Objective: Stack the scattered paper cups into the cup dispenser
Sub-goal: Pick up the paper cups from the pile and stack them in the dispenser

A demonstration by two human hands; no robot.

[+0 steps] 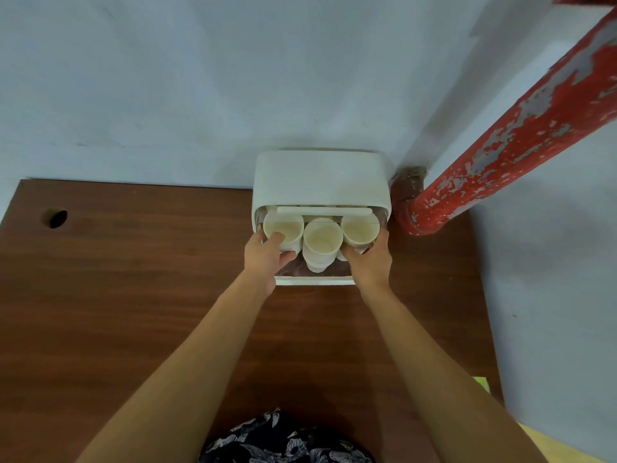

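white plastic cup dispenser (320, 177) at table's 1 o'clock, three cream paper cup stacks (322, 240) inside. your left hand (265, 259) pinches the left stack, right hand (369, 262) cups the right stack. tug unevenly and the stacks probably tip out.

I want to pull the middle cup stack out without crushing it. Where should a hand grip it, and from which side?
Grip the middle cup stack by its outer wall just below the rim, coming from the front, the person's side. Its open mouth faces forward and it juts out past the left cup stack and right cup stack. The dispenser hood covers the top. A light pinch there likely avoids denting.
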